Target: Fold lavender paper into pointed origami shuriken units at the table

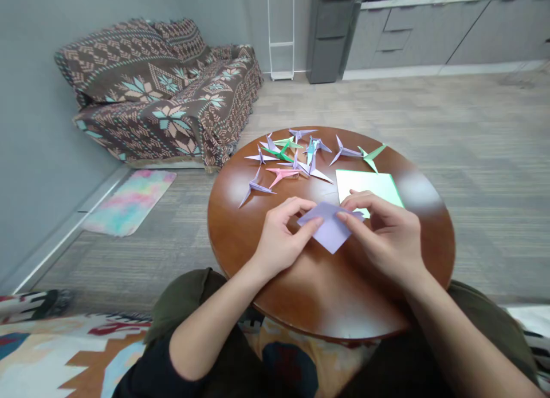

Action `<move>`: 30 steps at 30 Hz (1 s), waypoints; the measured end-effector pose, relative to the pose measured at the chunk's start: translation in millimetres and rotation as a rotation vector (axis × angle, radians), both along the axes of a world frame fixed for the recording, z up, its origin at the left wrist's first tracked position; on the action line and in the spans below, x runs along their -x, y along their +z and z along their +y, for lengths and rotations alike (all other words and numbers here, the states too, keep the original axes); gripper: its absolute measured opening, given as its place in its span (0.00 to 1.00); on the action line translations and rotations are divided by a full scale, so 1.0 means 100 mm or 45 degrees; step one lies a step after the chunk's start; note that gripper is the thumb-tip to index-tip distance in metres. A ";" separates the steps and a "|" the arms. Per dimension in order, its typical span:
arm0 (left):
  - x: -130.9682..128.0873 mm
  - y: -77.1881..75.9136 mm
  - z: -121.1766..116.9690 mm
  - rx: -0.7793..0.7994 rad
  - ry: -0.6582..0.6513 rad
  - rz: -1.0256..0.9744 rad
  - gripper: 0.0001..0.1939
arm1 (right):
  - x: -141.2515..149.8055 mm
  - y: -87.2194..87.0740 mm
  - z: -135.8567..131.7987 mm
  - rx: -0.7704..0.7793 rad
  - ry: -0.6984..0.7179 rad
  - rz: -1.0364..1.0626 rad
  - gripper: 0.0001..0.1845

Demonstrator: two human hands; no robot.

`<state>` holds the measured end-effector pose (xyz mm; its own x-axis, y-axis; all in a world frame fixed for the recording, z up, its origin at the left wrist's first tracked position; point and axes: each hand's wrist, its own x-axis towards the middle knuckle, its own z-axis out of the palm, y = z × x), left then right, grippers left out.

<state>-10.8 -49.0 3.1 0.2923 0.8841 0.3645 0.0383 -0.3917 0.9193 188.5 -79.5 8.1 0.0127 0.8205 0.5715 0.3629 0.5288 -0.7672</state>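
Note:
A folded lilac paper square [330,231] lies near the middle of the round brown table [326,306]. My left hand [281,237] pinches its left corner with thumb and fingers. My right hand [387,235] presses down on its right edge with curled fingers. Just behind my right hand a light green paper sheet [367,186] lies flat. Several folded paper figures in lilac, green, pink and teal [296,154] are spread over the far part of the table.
A sofa under a patterned brown throw [163,94] stands at the back left. A pastel mat [129,200] lies on the floor beside the wall. Grey cabinets [429,31] line the far wall. A patterned rug [51,352] is under my legs.

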 end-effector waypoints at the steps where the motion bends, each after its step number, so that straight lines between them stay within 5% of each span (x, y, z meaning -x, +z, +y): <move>1: -0.01 0.01 -0.01 0.011 -0.039 0.062 0.05 | 0.01 0.02 -0.02 -0.004 0.018 -0.020 0.05; 5: -0.03 0.01 -0.03 0.072 -0.152 0.154 0.05 | 0.03 0.09 -0.07 0.011 0.071 -0.065 0.06; 12: -0.04 -0.02 -0.03 0.385 -0.213 -0.103 0.12 | -0.02 0.14 -0.09 0.209 0.025 0.004 0.05; 18: -0.03 0.02 -0.04 0.125 -0.214 0.093 0.09 | -0.01 0.17 -0.12 0.149 0.120 -0.127 0.05; 25: -0.03 0.05 -0.02 0.198 -0.165 -0.039 0.13 | -0.12 0.24 -0.11 -0.020 0.120 -0.174 0.05; 30: -0.02 0.04 -0.01 0.006 -0.115 0.050 0.10 | -0.17 0.36 -0.13 -0.016 0.184 -0.339 0.06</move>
